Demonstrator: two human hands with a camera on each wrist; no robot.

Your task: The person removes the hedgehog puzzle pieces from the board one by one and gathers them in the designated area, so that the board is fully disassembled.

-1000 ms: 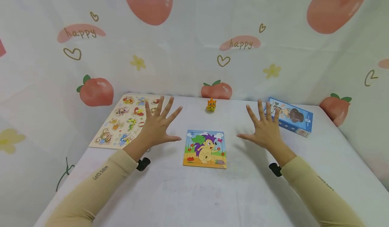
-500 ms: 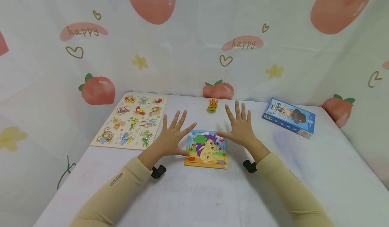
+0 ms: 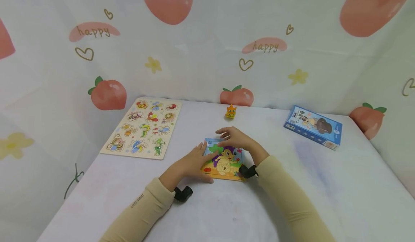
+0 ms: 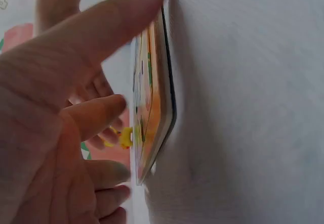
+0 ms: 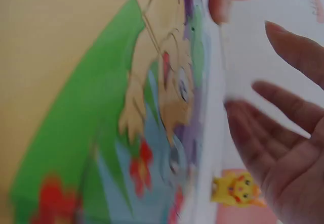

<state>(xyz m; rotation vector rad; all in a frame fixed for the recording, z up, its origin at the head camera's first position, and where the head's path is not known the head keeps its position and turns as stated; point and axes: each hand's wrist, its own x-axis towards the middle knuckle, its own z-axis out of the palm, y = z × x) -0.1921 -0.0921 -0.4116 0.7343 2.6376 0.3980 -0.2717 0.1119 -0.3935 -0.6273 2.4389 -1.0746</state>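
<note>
A square hedgehog puzzle (image 3: 225,162) lies flat on the white table. My left hand (image 3: 192,164) is at its left edge, fingers spread, thumb by the near left corner; the left wrist view (image 4: 55,97) shows the thumb over the board's edge, contact unclear. Above the puzzle's far edge hovers my right hand (image 3: 238,140), fingers loosely bent, holding nothing visible. In the right wrist view the puzzle (image 5: 91,82) fills the left side, with the right hand (image 5: 288,143) beyond it.
A wooden insect puzzle board (image 3: 142,128) lies at the back left. An orange and yellow figure (image 3: 231,112) stands behind the hedgehog puzzle. At the back right is a blue box (image 3: 313,126). A printed cloth (image 3: 194,62) hangs behind the table.
Both hands have moved inward and down to the hedgehog puzzle. The right fingers, spread before, are now bent over its far side. The view has shifted slightly.
</note>
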